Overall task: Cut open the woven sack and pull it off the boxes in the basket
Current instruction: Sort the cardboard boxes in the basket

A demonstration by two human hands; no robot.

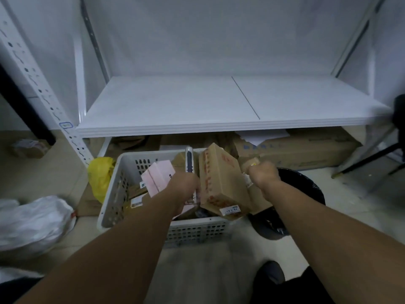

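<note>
A white slotted basket (114, 194) stands on the floor below the shelf. In it lie a pink box (157, 176) and other parcels, and a brown carton with red print (221, 178) rests tilted against its right side. My left hand (184, 187) is closed over the basket around a slim grey-white cutter (189, 160) that sticks upward from the fist. My right hand (264, 174) is a fist just right of the carton, gripping a small brown parcel (249, 164) with a white label. A crumpled white sack (32, 220) lies on the floor at the left, apart from the basket.
A white metal shelf (197, 106) spans the view above the basket, with flattened cardboard (295, 150) under it. A yellow bag (102, 174) sits left of the basket. A black-lined bin (304, 189) stands at the right under my right arm. A black chair leg (372, 159) is far right.
</note>
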